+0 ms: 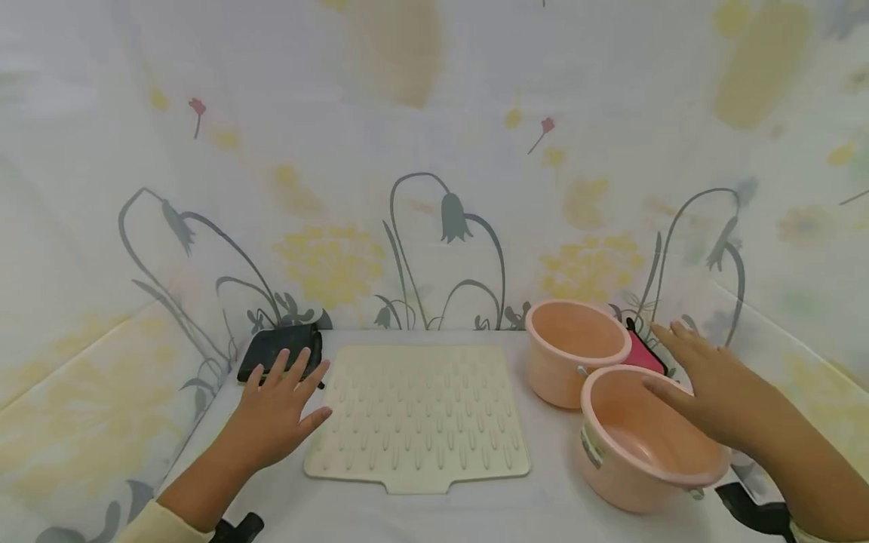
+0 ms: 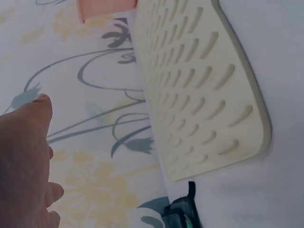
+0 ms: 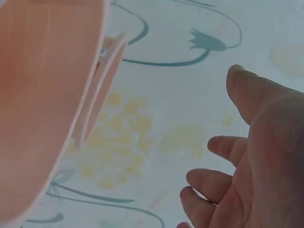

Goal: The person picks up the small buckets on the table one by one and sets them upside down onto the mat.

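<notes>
My left hand [image 1: 274, 422] is spread with its fingers apart, holding nothing, between a dark zip pouch [image 1: 274, 351] and a cream ridged mat [image 1: 421, 415]. In the left wrist view, the mat [image 2: 204, 85] and a corner of the pouch [image 2: 183, 213] show beyond the fingers. My right hand [image 1: 720, 392], also spread and holding nothing, hovers over the right side of the nearer pink bucket [image 1: 611, 475]. A second pink bucket [image 1: 553, 369] stands just behind it. The right wrist view shows the bucket's wall [image 3: 42, 118] apart from the fingers.
A pink item with black edging [image 1: 645, 354] sits behind the buckets, partly hidden. White cloth [image 1: 475, 516] covers the table. Floral cloth [image 1: 434, 151] hangs at the back and along both sides.
</notes>
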Demonstrator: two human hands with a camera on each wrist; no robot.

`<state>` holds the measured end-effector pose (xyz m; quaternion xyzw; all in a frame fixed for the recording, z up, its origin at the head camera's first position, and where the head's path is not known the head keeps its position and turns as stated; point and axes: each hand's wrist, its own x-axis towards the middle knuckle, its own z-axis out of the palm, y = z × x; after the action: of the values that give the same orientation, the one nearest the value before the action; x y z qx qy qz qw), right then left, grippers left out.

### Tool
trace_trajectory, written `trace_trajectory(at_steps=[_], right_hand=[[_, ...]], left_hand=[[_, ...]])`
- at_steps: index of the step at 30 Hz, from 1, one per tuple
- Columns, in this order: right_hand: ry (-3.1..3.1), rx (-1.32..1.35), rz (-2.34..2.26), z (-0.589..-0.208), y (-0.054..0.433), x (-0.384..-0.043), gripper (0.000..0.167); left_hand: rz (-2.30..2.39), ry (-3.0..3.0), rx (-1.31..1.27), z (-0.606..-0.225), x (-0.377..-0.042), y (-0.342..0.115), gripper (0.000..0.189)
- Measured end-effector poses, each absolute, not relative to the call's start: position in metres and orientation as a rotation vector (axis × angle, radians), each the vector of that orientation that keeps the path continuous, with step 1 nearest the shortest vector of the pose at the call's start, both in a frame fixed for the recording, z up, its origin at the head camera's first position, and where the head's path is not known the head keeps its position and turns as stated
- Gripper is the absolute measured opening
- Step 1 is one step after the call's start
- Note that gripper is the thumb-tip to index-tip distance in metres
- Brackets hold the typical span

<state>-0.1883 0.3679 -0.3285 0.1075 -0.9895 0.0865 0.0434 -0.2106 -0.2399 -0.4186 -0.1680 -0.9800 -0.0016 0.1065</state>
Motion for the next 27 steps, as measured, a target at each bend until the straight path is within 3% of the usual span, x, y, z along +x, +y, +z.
trace_trajectory(at_steps=[17,27], right_hand=[[-3.012,-0.069,0.581,-0.364,0.403,-0.157,0.083],[-2.93,-0.463,0.772,-0.401,0.406,-0.135,0.077]], left_hand=[[-0.346,-3.027,-0.401,-0.466,-0.205,-0.234,0.071],[-0.537,-3.172,-0.141,-0.511,-0.199,-0.236,0.072]])
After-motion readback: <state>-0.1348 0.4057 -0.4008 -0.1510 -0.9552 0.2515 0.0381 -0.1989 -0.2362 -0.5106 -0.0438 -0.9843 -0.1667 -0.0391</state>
